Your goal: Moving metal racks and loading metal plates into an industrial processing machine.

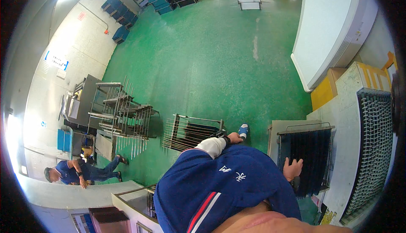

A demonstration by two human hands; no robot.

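Blue-sleeved right hand [292, 168] rests spread fingers on dark slatted rack [306, 157]; left hand [234, 138] fingers unclear, near wire rack [190, 131].

I see a crouching co-worker [80, 171] lower left, metal racks [122, 114] mid-left, blue crates [120, 11] upper left, white machine [330, 30] upper right.

Broad green floor [220, 64] open ahead, wire rack [190, 131] close beside the left hand [234, 138], metal frames [122, 110] crowding further left — dark slatted rack [311, 157] blocking the right hand [292, 168], white machine [330, 26] beyond.
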